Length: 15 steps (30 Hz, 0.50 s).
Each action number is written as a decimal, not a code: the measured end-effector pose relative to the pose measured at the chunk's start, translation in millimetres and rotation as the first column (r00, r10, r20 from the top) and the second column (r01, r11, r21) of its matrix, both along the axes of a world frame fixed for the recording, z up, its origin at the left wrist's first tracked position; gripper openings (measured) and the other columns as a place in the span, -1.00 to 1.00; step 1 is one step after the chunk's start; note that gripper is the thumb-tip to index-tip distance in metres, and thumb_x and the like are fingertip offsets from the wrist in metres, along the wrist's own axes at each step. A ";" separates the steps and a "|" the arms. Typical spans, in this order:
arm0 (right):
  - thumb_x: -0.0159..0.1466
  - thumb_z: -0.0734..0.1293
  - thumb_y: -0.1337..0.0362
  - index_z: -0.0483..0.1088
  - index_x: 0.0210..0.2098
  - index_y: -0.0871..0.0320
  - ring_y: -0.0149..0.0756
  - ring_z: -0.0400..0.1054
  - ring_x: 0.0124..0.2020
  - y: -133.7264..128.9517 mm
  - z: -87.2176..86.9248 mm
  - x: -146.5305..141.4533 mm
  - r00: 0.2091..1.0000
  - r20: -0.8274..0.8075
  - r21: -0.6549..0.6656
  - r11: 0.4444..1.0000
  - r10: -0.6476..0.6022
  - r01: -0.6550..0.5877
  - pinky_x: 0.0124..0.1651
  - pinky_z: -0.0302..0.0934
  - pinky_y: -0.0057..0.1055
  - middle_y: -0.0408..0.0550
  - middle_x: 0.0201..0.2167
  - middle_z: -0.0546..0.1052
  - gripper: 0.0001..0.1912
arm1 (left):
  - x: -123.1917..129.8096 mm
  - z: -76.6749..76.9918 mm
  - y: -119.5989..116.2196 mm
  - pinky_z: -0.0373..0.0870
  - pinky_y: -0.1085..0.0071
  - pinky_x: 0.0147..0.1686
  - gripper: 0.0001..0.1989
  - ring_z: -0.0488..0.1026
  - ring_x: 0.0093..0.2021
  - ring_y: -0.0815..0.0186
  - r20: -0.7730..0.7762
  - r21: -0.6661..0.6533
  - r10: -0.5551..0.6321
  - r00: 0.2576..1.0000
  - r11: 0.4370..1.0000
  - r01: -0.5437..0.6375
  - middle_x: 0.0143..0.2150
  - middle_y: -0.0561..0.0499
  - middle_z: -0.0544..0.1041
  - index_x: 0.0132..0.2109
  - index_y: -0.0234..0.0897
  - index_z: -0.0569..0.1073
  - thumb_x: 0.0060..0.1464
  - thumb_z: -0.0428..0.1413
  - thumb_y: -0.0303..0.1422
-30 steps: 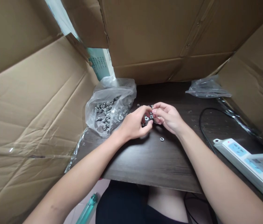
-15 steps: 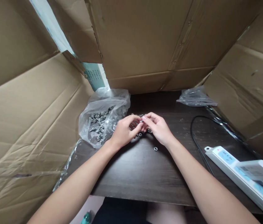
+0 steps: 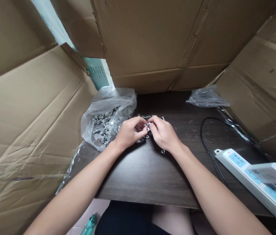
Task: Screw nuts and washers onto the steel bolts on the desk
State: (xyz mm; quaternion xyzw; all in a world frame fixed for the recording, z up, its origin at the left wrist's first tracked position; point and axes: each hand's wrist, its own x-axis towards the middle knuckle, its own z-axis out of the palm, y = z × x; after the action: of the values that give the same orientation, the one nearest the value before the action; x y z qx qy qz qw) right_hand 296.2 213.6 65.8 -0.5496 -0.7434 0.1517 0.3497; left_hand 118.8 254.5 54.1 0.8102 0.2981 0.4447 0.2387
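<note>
Above the middle of the dark table, my left hand (image 3: 130, 132) is closed, thumb and fingers pinching a small metal bolt (image 3: 148, 124). My right hand (image 3: 163, 133) meets it from the other side, its fingertips closed on the right end of the same piece. Whether a nut sits on the bolt is too small to make out. Under and around the fingertips lie several loose nuts (image 3: 147, 136), partly hidden by the hands. A single nut (image 3: 162, 151) rests nearer to me, below my right wrist. Behind the right hand lies another bolt (image 3: 162, 118).
An open plastic bag (image 3: 89, 125) full of bolts (image 3: 105, 119) stands left of my hands. A flat clear bag (image 3: 207, 98) lies at the back right. A white power strip (image 3: 228, 155) and black cable (image 3: 201, 130) are on the right. Cardboard walls (image 3: 152, 39) surround the table (image 3: 138, 182).
My fingertips have shifted slightly, and the metal piece between them shows more clearly. A bolt behind my right hand has come into sight. The whole view has tilted a little.
</note>
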 end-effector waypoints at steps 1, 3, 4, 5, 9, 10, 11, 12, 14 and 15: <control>0.41 0.10 0.26 0.35 -0.17 0.10 -0.13 0.43 -0.21 -0.3 0.1 -0.3 1.000 0.026 -0.006 1.000 -0.002 0.002 -0.16 0.17 -0.28 0.05 -0.19 0.57 -0.79 | 0.3 -0.7 0.1 0.50 0.55 -0.37 -0.95 0.49 -0.43 0.45 -0.003 -0.002 -0.004 1.000 1.000 0.004 -0.36 0.06 0.59 -0.21 -0.30 0.52 0.14 0.21 -0.47; 0.42 0.08 0.26 0.33 -0.17 0.11 -0.12 0.41 -0.22 -1.1 0.6 -0.8 0.998 0.063 -0.012 1.000 -0.002 0.003 -0.17 0.15 -0.27 0.06 -0.20 0.56 -0.78 | 1.0 -1.7 0.0 0.50 0.55 -0.37 -0.96 0.49 -0.43 0.45 0.000 0.002 -0.009 1.000 1.000 0.009 -0.35 0.06 0.59 -0.21 -0.30 0.53 0.16 0.21 -0.46; 0.43 0.07 0.25 0.33 -0.16 0.11 -0.12 0.41 -0.23 -1.4 1.0 -1.0 0.997 0.077 -0.013 1.000 -0.004 0.005 -0.17 0.14 -0.27 0.06 -0.20 0.55 -0.77 | 1.3 -1.9 -0.2 0.50 0.55 -0.37 -0.97 0.49 -0.43 0.46 0.007 0.011 -0.012 1.000 1.000 0.011 -0.34 0.06 0.60 -0.21 -0.30 0.54 0.16 0.21 -0.46; 0.44 0.06 0.24 0.33 -0.17 0.12 -0.12 0.40 -0.24 -1.7 1.6 -1.1 0.996 0.091 -0.014 1.000 -0.008 0.009 -0.18 0.14 -0.28 0.06 -0.21 0.55 -0.76 | 1.4 -1.9 -0.4 0.50 0.55 -0.37 -0.97 0.50 -0.43 0.46 0.015 0.024 -0.014 1.000 1.000 0.014 -0.34 0.05 0.60 -0.21 -0.30 0.54 0.17 0.21 -0.47; 0.46 0.06 0.20 0.34 -0.19 0.10 -0.14 0.38 -0.29 -2.7 4.9 -1.0 0.988 0.148 -0.016 0.999 -0.046 0.049 -0.23 0.09 -0.30 0.03 -0.28 0.54 -0.74 | 0.9 0.1 -1.4 0.53 0.55 -0.32 -0.97 0.52 -0.40 0.44 0.041 0.091 -0.015 0.999 0.996 0.011 -0.33 0.05 0.61 -0.23 -0.30 0.54 0.15 0.22 -0.48; 0.45 0.06 0.21 0.34 -0.20 0.10 -0.14 0.37 -0.30 -2.8 5.5 -0.6 0.987 0.155 -0.010 0.999 -0.051 0.053 -0.24 0.08 -0.31 0.02 -0.29 0.54 -0.74 | 0.4 0.7 -1.6 0.53 0.54 -0.32 -0.97 0.53 -0.40 0.44 0.041 0.100 -0.010 0.999 0.995 0.005 -0.34 0.06 0.61 -0.23 -0.30 0.54 0.15 0.22 -0.48; 0.44 0.07 0.21 0.34 -0.21 0.09 -0.14 0.37 -0.31 -3.0 5.9 -0.2 0.986 0.157 -0.003 0.999 -0.048 0.049 -0.24 0.08 -0.31 0.02 -0.30 0.54 -0.75 | -0.1 1.2 -1.6 0.53 0.54 -0.33 -0.98 0.53 -0.40 0.43 0.038 0.106 -0.004 0.999 0.994 0.000 -0.35 0.06 0.61 -0.24 -0.30 0.54 0.15 0.22 -0.48; 0.43 0.08 0.23 0.33 -0.22 0.09 -0.15 0.37 -0.31 -3.0 6.1 0.2 0.987 0.157 0.005 0.999 -0.039 0.039 -0.24 0.08 -0.31 0.01 -0.30 0.54 -0.77 | -0.7 1.6 -1.5 0.53 0.54 -0.33 -0.98 0.53 -0.39 0.42 0.031 0.109 0.001 1.000 0.994 -0.005 -0.35 0.06 0.61 -0.24 -0.29 0.54 0.15 0.22 -0.47; 0.41 0.09 0.24 0.31 -0.25 0.09 -0.16 0.36 -0.31 -2.9 5.4 0.9 0.989 0.147 0.010 1.000 -0.010 0.008 -0.24 0.09 -0.32 0.01 -0.30 0.53 -0.79 | -2.2 1.6 -1.1 0.52 0.52 -0.33 -0.98 0.54 -0.39 0.41 0.002 0.124 0.005 1.000 0.992 -0.005 -0.36 0.06 0.61 -0.23 -0.29 0.54 0.16 0.21 -0.46; 0.41 0.08 0.25 0.30 -0.27 0.08 -0.17 0.36 -0.32 -2.6 4.6 1.0 0.990 0.140 0.008 1.000 0.005 -0.006 -0.24 0.09 -0.32 0.00 -0.31 0.53 -0.79 | -3.0 1.4 -0.8 0.52 0.51 -0.33 -0.97 0.54 -0.39 0.41 -0.019 0.139 0.003 1.000 0.990 0.000 -0.36 0.06 0.61 -0.22 -0.28 0.54 0.16 0.21 -0.45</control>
State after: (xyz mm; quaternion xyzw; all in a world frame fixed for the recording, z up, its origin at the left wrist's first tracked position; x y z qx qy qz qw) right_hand 297.1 210.9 70.5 -0.5553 -0.7682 0.1106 0.2987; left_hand 115.9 253.7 55.6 0.8288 0.2695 0.4567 0.1786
